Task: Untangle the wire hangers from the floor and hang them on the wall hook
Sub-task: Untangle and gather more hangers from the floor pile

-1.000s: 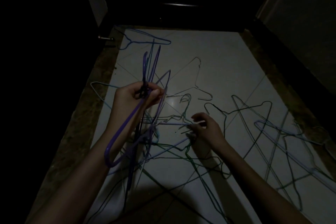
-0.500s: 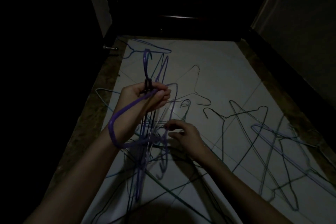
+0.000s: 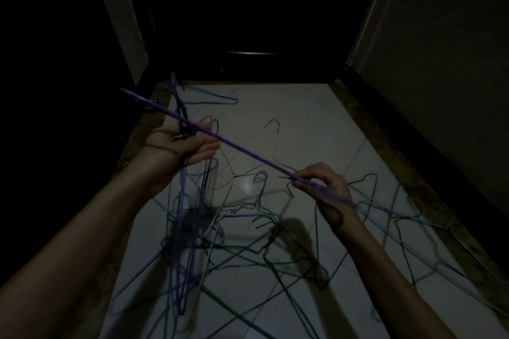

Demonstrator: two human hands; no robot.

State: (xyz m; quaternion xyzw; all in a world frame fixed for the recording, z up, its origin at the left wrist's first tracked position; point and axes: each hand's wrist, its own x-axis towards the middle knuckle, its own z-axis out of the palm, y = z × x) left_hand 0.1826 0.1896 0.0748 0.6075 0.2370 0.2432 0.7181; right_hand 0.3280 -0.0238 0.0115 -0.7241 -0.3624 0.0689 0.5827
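My left hand (image 3: 183, 147) grips the necks of several wire hangers (image 3: 181, 217), purple and dark, whose bodies dangle below it over the floor. My right hand (image 3: 323, 184) pinches a purple hanger (image 3: 237, 150) that shows as a straight bar slanting up-left, passing over my left hand to a tip near the door frame. A tangle of dark green and blue wire hangers (image 3: 275, 253) lies on the pale tiled floor (image 3: 308, 124) beneath both arms. No wall hook is visible in the dim light.
Single hangers lie apart on the floor: a blue one (image 3: 212, 98) at the far left, a thin grey one (image 3: 271, 143) in the middle, more (image 3: 385, 217) at the right. A dark doorway (image 3: 248, 36) closes the far end. A wall (image 3: 440, 63) stands on the right.
My right hand has risen from the floor tangle and moved right, now pinching a purple hanger stretched across to my left hand. My left hand lifted its bundle slightly.
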